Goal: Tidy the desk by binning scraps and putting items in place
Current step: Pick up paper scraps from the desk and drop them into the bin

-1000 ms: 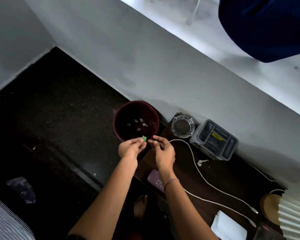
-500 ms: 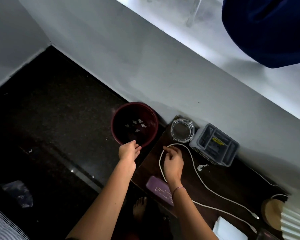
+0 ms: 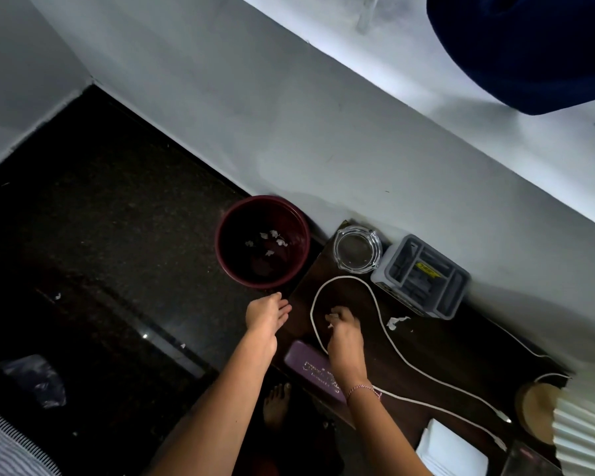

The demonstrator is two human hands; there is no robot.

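Note:
A dark red bin (image 3: 303,235) stands on the floor against the wall, left of the dark wooden desk (image 3: 437,352); several white paper scraps (image 3: 272,240) lie inside it. My left hand (image 3: 267,316) hovers just below the bin's rim, fingers loosely together, holding nothing I can see. My right hand (image 3: 344,333) is on the desk inside a loop of white cable (image 3: 385,331), fingertips pinching a small white scrap (image 3: 331,321). Another torn white scrap (image 3: 396,321) lies on the desk to its right.
A glass ashtray (image 3: 357,249) and a grey compartment organiser (image 3: 423,277) sit by the wall. A purple case (image 3: 315,369) lies at the desk's front edge. White paper pad (image 3: 452,451), wooden lamp base (image 3: 534,407) and pleated shade (image 3: 584,431) are at right. My foot (image 3: 277,403) is on the floor.
The green scrap held between both hands over the bin is gone. My right hand moved back onto the desk and pinched a white scrap; my left hand drew back from the bin.

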